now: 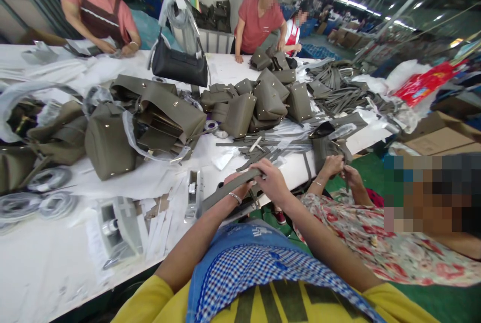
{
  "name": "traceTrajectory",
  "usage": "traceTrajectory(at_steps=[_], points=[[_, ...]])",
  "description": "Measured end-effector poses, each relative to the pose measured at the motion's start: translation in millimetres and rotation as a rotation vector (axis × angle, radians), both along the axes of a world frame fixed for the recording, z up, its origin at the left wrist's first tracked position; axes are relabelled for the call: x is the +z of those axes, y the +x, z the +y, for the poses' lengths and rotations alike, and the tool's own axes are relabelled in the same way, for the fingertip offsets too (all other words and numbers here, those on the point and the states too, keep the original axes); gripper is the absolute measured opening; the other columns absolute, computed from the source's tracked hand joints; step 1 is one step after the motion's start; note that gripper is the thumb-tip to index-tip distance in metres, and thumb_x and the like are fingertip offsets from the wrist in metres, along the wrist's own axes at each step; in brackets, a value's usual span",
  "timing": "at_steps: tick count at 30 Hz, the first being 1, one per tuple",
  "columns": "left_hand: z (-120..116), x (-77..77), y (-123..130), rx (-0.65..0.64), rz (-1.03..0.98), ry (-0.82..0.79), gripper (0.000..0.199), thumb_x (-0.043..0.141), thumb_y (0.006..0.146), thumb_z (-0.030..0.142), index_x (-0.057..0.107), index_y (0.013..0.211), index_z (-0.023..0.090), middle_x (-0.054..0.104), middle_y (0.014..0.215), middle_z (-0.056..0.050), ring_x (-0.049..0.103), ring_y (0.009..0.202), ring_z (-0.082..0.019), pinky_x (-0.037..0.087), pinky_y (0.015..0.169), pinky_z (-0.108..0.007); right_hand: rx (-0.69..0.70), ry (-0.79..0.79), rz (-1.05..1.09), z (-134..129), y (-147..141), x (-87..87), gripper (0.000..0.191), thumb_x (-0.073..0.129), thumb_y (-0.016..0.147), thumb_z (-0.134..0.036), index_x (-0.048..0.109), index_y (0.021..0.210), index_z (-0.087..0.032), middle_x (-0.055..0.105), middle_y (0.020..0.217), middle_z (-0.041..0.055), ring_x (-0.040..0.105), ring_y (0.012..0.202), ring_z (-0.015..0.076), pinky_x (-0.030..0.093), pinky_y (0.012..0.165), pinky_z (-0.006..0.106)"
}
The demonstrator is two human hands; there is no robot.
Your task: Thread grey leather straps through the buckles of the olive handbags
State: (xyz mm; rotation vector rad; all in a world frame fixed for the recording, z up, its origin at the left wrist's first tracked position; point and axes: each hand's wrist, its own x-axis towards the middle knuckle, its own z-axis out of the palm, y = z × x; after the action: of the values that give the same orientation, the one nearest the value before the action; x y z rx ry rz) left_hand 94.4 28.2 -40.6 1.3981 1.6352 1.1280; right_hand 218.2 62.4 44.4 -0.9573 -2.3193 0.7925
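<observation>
A long grey-green strap (229,185) runs from the table edge up to my two hands. My left hand (240,187), with a bracelet at the wrist, is under the strap and partly hidden by it; its fingers do not show clearly. My right hand (271,180) pinches the strap's upper end between thumb and fingers. Just beyond my hands, more thin straps (259,150) are spread on the white table (75,243). Left of my hands, a clear plastic case with a small metal part (193,187) sits near the table edge.
Grey-green bags (108,137) are heaped along the table, with a black bag (180,64) hanging behind them. At my right, a person in a floral top (338,217) handles a similar bag (325,150). Several people stand across the table. Cardboard boxes (443,132) are at the right.
</observation>
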Motion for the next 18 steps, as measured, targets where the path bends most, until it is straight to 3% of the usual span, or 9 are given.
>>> traceTrajectory(at_steps=[3, 6, 8, 14, 18], points=[[0.5, 3.6, -10.1, -0.009, 0.08, -0.051, 0.024, 0.067, 0.072, 0.036, 0.068, 0.088, 0.019, 0.07, 0.084, -0.008, 0.062, 0.088, -0.026, 0.044, 0.082, -0.034, -0.255, -0.27, 0.228, 15.6, 20.2, -9.7, 0.018, 0.052, 0.085, -0.031, 0.065, 0.093, -0.021, 0.063, 0.101, 0.0071, 0.06, 0.094, 0.0209, 0.053, 0.081, 0.038], [-0.2, 7.4, -19.4, -0.09, 0.053, -0.048, 0.034, 0.067, 0.072, 0.038, 0.066, 0.103, 0.022, 0.07, 0.099, -0.005, 0.063, 0.091, -0.023, 0.045, 0.084, -0.032, -0.359, -0.712, 0.412, 21.2, 37.3, -19.7, 0.03, 0.051, 0.086, -0.045, 0.062, 0.099, -0.02, 0.068, 0.092, 0.0065, 0.067, 0.076, 0.0189, 0.059, 0.069, 0.037], [-1.6, 9.3, -23.3, -0.157, -0.078, -0.033, 0.043, 0.066, 0.073, 0.037, 0.062, 0.112, 0.022, 0.069, 0.105, -0.005, 0.063, 0.092, -0.021, 0.046, 0.085, -0.031, -0.383, -0.867, 0.528, 20.2, 44.8, -25.6, 0.033, 0.054, 0.084, -0.047, 0.059, 0.102, -0.02, 0.069, 0.091, 0.006, 0.068, 0.072, 0.0172, 0.06, 0.065, 0.033], [-5.9, 13.0, -27.8, -0.314, -0.462, -0.169, 0.056, 0.056, 0.082, 0.043, 0.044, 0.128, 0.015, 0.071, 0.09, -0.008, 0.066, 0.08, -0.018, 0.048, 0.069, -0.026, -0.43, -1.008, 0.722, 16.4, 52.2, -39.0, 0.033, 0.051, 0.086, -0.048, 0.059, 0.1, -0.019, 0.072, 0.092, 0.006, 0.069, 0.073, 0.0144, 0.059, 0.062, 0.023], [-3.9, 12.8, -26.8, -0.308, -0.485, -0.21, 0.054, 0.055, 0.082, 0.046, 0.048, 0.124, 0.014, 0.071, 0.086, -0.008, 0.066, 0.074, -0.016, 0.046, 0.061, -0.023, -0.451, -1.035, 0.769, 15.3, 53.2, -44.7, 0.032, 0.051, 0.087, -0.047, 0.06, 0.098, -0.018, 0.073, 0.091, 0.006, 0.069, 0.071, 0.0136, 0.058, 0.061, 0.022]])
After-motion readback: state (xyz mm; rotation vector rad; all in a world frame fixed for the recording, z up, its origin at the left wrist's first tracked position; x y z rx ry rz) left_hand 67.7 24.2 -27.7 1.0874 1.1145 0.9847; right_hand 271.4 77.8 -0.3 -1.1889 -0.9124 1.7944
